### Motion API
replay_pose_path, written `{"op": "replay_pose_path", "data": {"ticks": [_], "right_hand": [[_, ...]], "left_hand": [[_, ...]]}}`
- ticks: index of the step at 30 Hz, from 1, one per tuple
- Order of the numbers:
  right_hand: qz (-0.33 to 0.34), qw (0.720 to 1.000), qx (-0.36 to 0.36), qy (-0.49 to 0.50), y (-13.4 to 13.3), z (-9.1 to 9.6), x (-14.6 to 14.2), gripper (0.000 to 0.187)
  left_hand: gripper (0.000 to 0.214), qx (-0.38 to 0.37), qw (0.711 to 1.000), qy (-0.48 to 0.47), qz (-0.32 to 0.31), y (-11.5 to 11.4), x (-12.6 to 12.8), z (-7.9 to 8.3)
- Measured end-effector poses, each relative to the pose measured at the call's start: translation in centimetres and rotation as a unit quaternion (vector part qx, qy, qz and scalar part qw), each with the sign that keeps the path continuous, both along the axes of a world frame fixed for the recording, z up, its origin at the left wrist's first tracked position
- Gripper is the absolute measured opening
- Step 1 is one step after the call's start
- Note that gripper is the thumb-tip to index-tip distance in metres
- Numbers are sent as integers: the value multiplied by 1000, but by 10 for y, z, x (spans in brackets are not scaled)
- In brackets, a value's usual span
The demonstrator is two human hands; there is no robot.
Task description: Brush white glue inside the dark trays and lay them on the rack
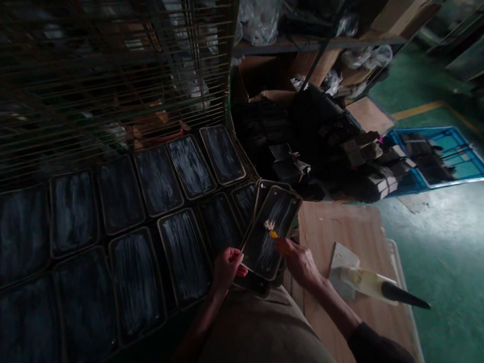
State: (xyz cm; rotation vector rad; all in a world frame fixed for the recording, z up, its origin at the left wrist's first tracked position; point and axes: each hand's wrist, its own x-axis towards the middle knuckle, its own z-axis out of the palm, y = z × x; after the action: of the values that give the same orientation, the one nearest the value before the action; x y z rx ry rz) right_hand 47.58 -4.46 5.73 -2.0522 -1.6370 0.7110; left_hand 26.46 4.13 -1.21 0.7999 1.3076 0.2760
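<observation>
Brushing of dark panel (258, 245) above lap (260, 339).
Pinched at the edge by the left hand (227, 269); worked with a brush (273, 234) gripped in the right hand (302, 263). Best kept steady and coated evenly, lengthwise.

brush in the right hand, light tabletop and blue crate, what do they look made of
Brush: probably plastic handle, judging by its bright, even orange-yellow; pale bristles, fibre unclear. Tabletop: wood or wood-look board, smooth, with streaky grain showing. Blue crate: likely moulded plastic, given its even colour and shiny rim.
</observation>
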Motion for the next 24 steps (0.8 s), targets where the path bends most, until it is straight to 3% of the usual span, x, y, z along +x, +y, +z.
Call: {"op": "replay_pose_path", "data": {"ticks": [3, 5, 8, 11, 14, 17, 24], "right_hand": [[6, 993, -40, 111, -25, 10, -24, 29], [-21, 979, -59, 195, -27, 15, -21, 30], [-107, 966, -26, 235, -3, 19, 8, 35], [-158, 975, 50, 147, 35, 15, 44, 36], [-139, 986, 79, 51, 63, 4, 61, 35], [-90, 994, 69, 3, 70, -8, 54, 33], [23, 998, 15, 62, 19, -8, -5, 31]], "left_hand": [[23, -5, 1000, -22, 12, 0, -1, -2], [26, -6, 999, -31, 10, -1, -3, -4], [31, 2, 999, -40, 8, -1, -4, -5], [33, 9, 999, -47, 13, -2, -4, -6], [29, 11, 999, -41, 11, -2, -4, -5], [23, 14, 999, -30, 5, -1, -3, -2], [16, 8, 1000, -19, -2, 1, -4, -2]]}}
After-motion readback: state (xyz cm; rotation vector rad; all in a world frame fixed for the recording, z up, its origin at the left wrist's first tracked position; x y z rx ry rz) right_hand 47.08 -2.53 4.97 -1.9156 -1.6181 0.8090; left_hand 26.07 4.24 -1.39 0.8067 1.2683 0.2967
